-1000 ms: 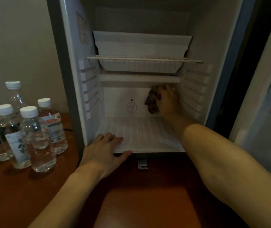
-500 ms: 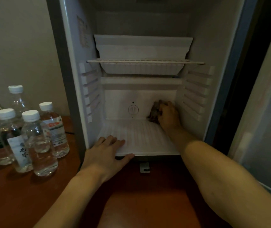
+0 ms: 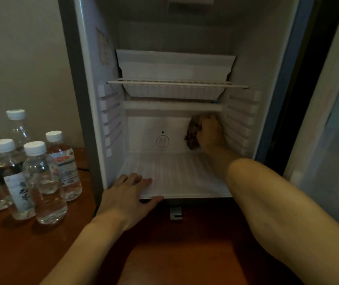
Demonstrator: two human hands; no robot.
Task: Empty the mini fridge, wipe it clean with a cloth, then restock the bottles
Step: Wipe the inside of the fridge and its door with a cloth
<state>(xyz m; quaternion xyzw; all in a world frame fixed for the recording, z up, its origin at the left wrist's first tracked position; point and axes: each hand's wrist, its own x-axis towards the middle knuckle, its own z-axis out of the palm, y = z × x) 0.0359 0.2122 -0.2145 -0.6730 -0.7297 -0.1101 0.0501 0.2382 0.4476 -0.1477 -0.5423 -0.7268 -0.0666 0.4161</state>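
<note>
So the mini fridge sits open on a reddish wooden counter, no bottles inside. The right hand is way in at the far right of the lower section, fingers curled round a dark bunched-up cloth and pressing it against the back wall, just under the ledge there and right of the little round dial. The left hand lies flat on the near left edge of the ribbed fridge floor, fingers straight and a bit spread, thumb hooked along the front lip, holding nothing.

Above the cloth there's a wire shelf with a white tray sitting behind and under it. Side walls have those slotted rails. A small metal bracket sticks out below the front lip.

The water bottles are all out on the counter to the left of the fridge, standing upright in a tight cluster, white caps on, clear water in them, some with labels. One at the far left edge has a dark label and is partly cut off. The fridge door hangs open on the right.
</note>
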